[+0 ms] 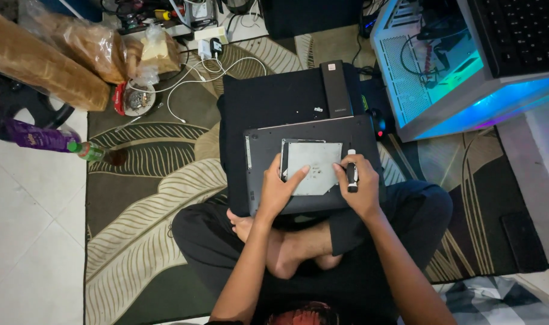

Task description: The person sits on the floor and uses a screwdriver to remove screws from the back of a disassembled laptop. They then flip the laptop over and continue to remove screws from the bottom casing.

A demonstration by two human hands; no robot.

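Now: laptop (pixel 313 162) upside down on lap, long axis crosswise; my left hand (pixel 280 189) flat, open on metal plate (pixel 310 167); my right hand (pixel 360 186) grips screwdriver (pixel 351 171), upright at plate's right edge.

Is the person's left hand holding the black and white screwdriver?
No, the black and white screwdriver is gripped in the right hand, while the left hand rests flat on the grey metal plate.

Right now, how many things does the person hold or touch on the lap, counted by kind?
Laptop, dark grey, upside down: 1
Metal cover plate, silver, under the left hand: 1
Screwdriver, black and white, in the right hand: 1
Total: 3
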